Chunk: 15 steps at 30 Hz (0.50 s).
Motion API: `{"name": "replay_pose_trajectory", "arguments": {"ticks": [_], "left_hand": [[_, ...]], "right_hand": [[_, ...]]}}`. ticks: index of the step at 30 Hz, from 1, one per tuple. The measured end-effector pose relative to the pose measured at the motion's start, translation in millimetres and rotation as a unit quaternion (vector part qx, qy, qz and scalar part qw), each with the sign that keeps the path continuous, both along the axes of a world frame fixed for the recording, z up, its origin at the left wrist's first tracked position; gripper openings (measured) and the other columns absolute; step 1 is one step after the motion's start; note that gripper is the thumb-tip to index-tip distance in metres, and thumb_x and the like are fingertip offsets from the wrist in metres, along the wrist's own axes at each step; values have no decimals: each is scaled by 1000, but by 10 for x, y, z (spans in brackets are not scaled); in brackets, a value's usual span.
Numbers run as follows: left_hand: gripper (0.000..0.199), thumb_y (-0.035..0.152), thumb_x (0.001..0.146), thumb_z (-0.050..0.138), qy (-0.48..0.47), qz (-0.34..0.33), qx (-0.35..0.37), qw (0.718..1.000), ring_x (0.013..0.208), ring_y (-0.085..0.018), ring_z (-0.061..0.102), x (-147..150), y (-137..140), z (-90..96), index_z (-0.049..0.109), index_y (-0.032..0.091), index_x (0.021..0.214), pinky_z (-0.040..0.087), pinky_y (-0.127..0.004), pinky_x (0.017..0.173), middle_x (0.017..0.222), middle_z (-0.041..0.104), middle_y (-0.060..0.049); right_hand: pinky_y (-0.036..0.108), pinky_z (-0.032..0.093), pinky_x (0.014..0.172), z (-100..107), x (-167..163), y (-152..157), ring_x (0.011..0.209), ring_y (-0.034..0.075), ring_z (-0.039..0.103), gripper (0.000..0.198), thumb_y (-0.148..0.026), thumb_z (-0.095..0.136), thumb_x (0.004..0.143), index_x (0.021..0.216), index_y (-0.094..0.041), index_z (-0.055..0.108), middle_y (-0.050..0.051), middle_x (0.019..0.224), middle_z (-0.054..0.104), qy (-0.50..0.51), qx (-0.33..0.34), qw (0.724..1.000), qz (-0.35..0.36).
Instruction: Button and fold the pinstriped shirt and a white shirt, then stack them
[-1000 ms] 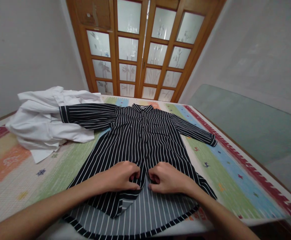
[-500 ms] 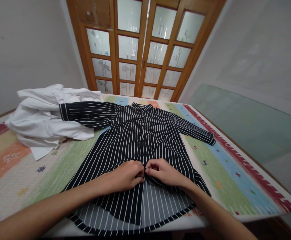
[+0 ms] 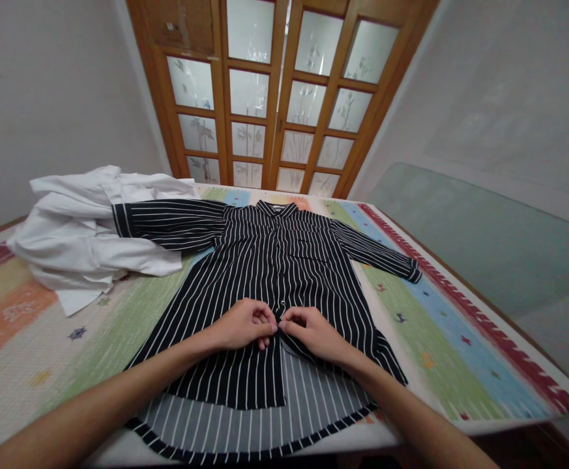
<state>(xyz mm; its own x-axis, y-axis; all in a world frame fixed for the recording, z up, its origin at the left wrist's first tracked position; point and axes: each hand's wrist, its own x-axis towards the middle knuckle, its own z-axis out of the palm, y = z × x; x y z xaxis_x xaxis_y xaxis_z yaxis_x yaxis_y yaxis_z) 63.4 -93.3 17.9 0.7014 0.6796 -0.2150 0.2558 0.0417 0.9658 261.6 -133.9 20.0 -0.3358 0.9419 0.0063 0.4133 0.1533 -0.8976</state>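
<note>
A black shirt with white stripes [image 3: 245, 260] lies front up, its collar at the far end and its sleeves spread to both sides. My left hand [image 3: 248, 324] pinches the edge of the shirt's front opening low down, thumb and fingers together. Right beside it, my right hand [image 3: 311, 332] pinches the other front edge, fingertips almost touching the left ones. A small button shows on the front just above my fingers. Below the hands the front panels part, and the grey inner side of the back [image 3: 313, 397] shows down to the curved hem.
A crumpled white cloth [image 3: 79, 234] lies at the left, partly under the shirt's cuff. The patterned cover [image 3: 440, 352] spreads under everything. Wooden doors with glass panes [image 3: 249, 91] stand beyond the far edge, and a pale green panel [image 3: 484, 228] is at the right.
My left hand has moved slightly up and left, its fingers now seen pinching. The lower end of the left front panel has risen, and a button has come into view above the hands.
</note>
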Motion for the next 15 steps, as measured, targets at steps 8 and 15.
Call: {"name": "replay_pose_trajectory", "arguments": {"ticks": [8, 15], "left_hand": [[23, 29, 73, 72, -39, 15, -47, 998, 54, -13, 64, 12, 15, -41, 59, 15, 85, 51, -28, 61, 60, 67, 1], [33, 30, 71, 76, -86, 27, -68, 994, 53, -13, 64, 19, 9, -64, 51, 16, 87, 52, -28, 57, 61, 64, 3]], "right_hand": [[25, 42, 68, -22, -33, -15, 70, 14, 59, 17, -25, 56, 86, 79, -17, 69, 1, 75, 69, -29, 28, 999, -30], [25, 43, 68, -13, -67, -39, 70, 14, 60, 19, -30, 56, 87, 80, -17, 69, 1, 75, 69, -26, 36, 998, -41]]}}
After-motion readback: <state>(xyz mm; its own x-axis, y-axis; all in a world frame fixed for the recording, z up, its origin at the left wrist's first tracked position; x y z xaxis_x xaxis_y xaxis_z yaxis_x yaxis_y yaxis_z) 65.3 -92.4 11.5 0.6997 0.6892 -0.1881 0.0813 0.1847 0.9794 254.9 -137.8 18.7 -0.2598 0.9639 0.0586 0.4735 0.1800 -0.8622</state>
